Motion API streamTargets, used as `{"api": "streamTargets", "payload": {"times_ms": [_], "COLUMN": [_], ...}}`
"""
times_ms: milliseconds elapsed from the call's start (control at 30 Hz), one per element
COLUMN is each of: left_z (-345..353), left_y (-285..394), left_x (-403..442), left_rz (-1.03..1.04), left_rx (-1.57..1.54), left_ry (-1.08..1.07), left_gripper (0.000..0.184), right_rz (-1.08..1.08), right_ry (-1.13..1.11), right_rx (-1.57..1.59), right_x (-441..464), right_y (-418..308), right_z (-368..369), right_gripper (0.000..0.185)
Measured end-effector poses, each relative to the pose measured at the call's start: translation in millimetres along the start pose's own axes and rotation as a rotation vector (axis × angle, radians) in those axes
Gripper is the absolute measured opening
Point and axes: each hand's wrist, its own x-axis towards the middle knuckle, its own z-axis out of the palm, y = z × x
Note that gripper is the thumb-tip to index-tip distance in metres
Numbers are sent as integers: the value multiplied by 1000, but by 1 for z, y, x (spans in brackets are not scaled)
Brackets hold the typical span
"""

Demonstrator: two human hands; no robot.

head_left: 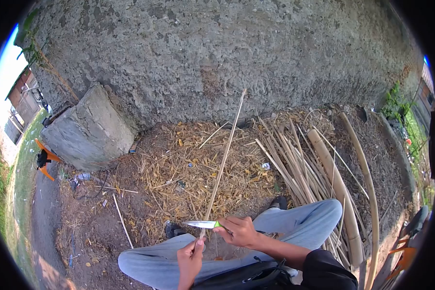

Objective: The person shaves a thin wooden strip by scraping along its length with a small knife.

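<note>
My left hand is closed around the lower end of a long, thin bamboo strip, which slants up and away toward the wall. In my right hand is a knife with a bright green handle, its blade pointing left. The blade lies across the strip just above my left hand; whether its edge bites into the strip I cannot tell. Both hands are held over my lap, between my bent knees. Part of the knife handle is hidden by my right fingers.
A pile of split bamboo strips lies to the right, beside a thick bamboo pole and a curved pole. A rough grey wall stands ahead. On the left is a concrete block. Dry leaves and shavings cover the ground.
</note>
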Motion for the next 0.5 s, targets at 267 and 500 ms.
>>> {"api": "streamTargets", "payload": {"times_ms": [267, 500], "left_z": [-2, 1], "left_y": [1, 2], "left_x": [-1, -2], "left_rz": [122, 184], "left_rx": [99, 108], "left_ry": [24, 31], "left_gripper": [27, 23], "right_rz": [-106, -72], "right_ry": [79, 89], "right_rx": [-163, -228], "right_x": [2, 6], "right_y": [5, 5], "right_z": [4, 3], "right_gripper": [22, 25]}}
